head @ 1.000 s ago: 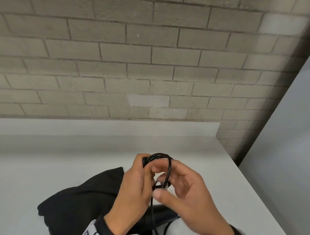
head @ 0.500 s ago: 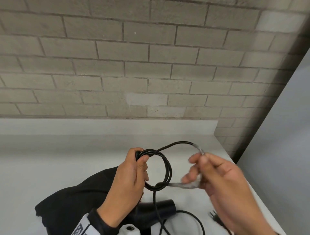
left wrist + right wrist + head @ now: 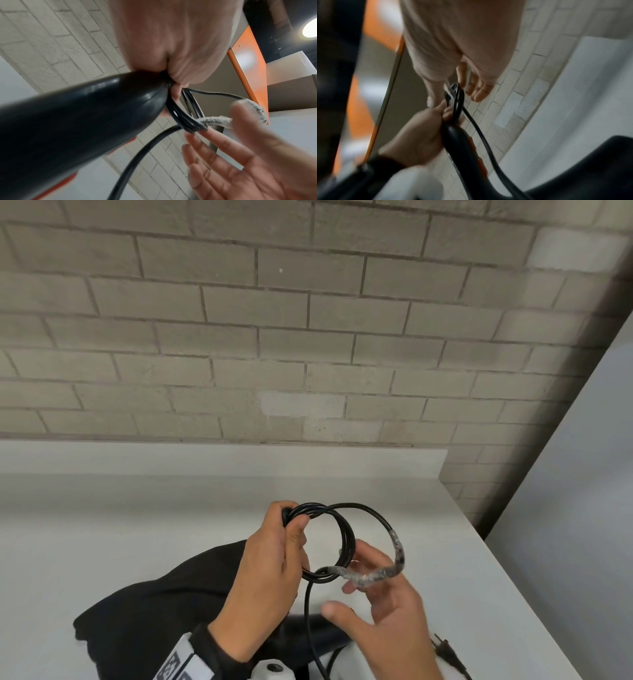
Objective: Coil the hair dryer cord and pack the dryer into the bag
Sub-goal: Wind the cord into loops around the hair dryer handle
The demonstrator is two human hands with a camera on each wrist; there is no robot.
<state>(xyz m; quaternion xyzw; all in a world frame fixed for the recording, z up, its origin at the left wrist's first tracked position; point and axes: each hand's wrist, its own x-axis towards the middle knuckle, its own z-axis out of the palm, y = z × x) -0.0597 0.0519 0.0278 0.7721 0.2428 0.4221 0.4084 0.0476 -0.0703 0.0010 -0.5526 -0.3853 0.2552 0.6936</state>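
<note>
My left hand [image 3: 274, 556] grips the black hair dryer [image 3: 77, 121] by its handle, and its thumb pins the coiled black cord [image 3: 344, 542] against the handle's end. One wider loop arcs right to a tape-wrapped stretch of cord [image 3: 373, 575] that lies across the spread fingers of my right hand [image 3: 383, 604], whose thumb stands apart from it. The loose cord [image 3: 308, 628] hangs down from the coil. The black bag [image 3: 154, 611] lies flat on the table under my left forearm. The plug [image 3: 445, 652] rests on the table at bottom right.
The white table [image 3: 137, 525] runs back to a low white ledge and a brick wall [image 3: 308, 337]. Its right edge [image 3: 513, 577] drops off next to a grey panel. An orange-edged board [image 3: 248, 74] shows in the wrist views.
My right hand has come back in toward the coil and lower, its fingers spreading, laying the taped stretch of cord against the coil's bottom. The left hand keeps its grip.
</note>
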